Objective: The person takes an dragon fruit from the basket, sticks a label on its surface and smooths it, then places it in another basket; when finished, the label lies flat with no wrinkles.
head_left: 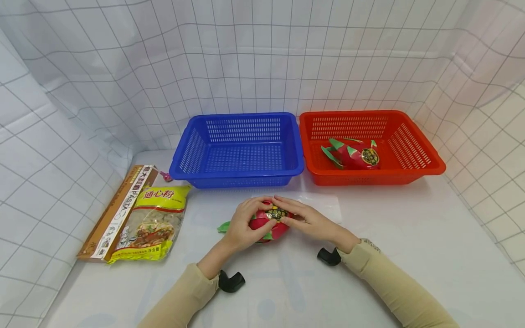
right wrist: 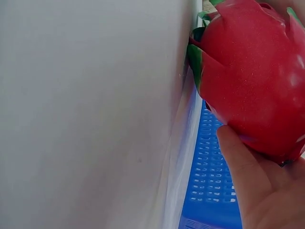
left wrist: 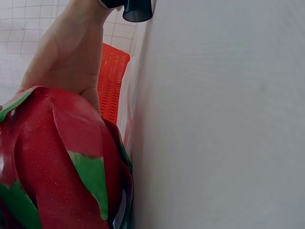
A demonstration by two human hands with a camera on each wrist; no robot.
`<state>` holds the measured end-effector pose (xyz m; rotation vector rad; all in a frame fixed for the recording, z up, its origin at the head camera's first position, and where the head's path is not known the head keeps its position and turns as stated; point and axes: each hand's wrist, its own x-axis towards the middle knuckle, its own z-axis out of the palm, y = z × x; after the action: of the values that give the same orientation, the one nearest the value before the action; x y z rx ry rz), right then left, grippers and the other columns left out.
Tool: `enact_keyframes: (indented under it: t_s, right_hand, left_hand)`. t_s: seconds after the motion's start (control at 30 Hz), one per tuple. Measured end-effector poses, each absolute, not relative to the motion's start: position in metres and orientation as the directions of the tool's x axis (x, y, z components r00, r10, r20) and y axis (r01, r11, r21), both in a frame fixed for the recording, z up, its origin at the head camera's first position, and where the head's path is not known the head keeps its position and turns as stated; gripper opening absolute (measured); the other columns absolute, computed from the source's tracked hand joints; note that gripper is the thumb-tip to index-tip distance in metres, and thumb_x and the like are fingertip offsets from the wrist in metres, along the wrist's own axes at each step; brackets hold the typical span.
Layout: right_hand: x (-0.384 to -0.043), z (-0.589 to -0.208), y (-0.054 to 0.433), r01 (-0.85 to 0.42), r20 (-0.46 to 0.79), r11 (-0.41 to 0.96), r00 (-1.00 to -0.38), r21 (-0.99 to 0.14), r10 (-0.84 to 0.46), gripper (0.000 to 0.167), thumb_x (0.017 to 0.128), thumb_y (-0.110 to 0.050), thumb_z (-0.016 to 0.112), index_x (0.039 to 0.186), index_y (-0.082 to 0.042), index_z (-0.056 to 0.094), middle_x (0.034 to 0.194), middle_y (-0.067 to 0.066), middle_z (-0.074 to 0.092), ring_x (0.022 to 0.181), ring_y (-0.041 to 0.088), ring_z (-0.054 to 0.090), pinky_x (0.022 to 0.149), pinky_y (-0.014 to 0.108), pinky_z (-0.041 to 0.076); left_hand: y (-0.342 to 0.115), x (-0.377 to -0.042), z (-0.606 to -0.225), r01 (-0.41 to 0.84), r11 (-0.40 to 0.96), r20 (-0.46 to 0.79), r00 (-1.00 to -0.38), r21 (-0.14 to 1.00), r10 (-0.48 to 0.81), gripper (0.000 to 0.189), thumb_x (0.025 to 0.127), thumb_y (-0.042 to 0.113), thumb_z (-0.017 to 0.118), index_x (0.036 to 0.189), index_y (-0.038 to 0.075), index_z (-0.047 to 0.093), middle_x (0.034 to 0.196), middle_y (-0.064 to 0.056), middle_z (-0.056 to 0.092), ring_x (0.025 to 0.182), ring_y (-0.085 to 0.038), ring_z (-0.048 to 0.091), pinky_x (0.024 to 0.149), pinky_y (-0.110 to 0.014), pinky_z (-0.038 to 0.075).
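A red dragon fruit [head_left: 279,231] with green-tipped scales and a black-and-gold label lies between both hands, low over the table in front of the baskets. My left hand [head_left: 243,228] grips its left side, thumb on the near side and fingers over the far side. From the right, my right hand [head_left: 313,222] holds the other end between its thumb and fairly straight fingers. Close up in the left wrist view, the dragon fruit [left wrist: 71,148] hides the opposite hand's fingers. In the right wrist view, the thumb [right wrist: 243,167] touches the red skin from below.
Behind the hands stand a blue basket [head_left: 235,175] and a red basket [head_left: 369,178], which contains another dragon fruit [head_left: 354,155]. At left, a pasta bag [head_left: 153,223] overlaps a brown box [head_left: 119,205]. A small pink item [head_left: 166,176] lies nearby. A white sheet [head_left: 330,207] lies behind the right hand.
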<state>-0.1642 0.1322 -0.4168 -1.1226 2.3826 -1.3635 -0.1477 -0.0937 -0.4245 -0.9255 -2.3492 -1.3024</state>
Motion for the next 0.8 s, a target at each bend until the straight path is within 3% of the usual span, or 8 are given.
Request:
enact_keyframes:
  t_s: [0.23,0.57,0.8]
  right_hand:
    - [-0.163,-0.418,0.13,-0.523,0.217,0.294,-0.709,-0.8,-0.671,0.058,0.093,-0.027,0.059,0.146,-0.021,0.035,0.149,0.002,0.034,0.134,0.018,0.033,0.102,0.038,0.038]
    - [-0.16,-0.414,0.128,-0.493,0.198,0.307,-0.733,-0.814,-0.651,0.052,0.094,-0.028,0.058,0.143,-0.028,0.041,0.145,-0.009,0.038,0.132,0.012,0.034,0.107,0.043,0.03]
    - [-0.157,-0.412,0.121,-0.447,0.179,0.331,-0.778,-0.831,-0.602,0.044,0.094,-0.02,0.058,0.137,-0.021,0.048,0.141,-0.003,0.044,0.13,0.017,0.039,0.105,0.044,0.033]
  left_hand:
    - [-0.093,-0.147,-0.424,0.669,0.399,0.549,-0.743,0.627,0.382,0.036,0.078,0.026,0.07,0.108,0.01,0.058,0.12,-0.003,0.06,0.113,-0.02,0.051,0.096,-0.047,0.036]
    - [-0.094,-0.145,-0.425,0.641,0.316,0.537,-0.763,0.7,0.359,0.026,0.078,0.015,0.075,0.099,0.012,0.06,0.127,-0.003,0.057,0.115,-0.022,0.049,0.093,-0.046,0.039]
    - [-0.094,-0.145,-0.424,0.596,0.276,0.5,-0.793,0.754,0.347,0.02,0.078,0.009,0.072,0.095,0.011,0.061,0.127,-0.008,0.057,0.117,-0.027,0.047,0.096,-0.051,0.034]
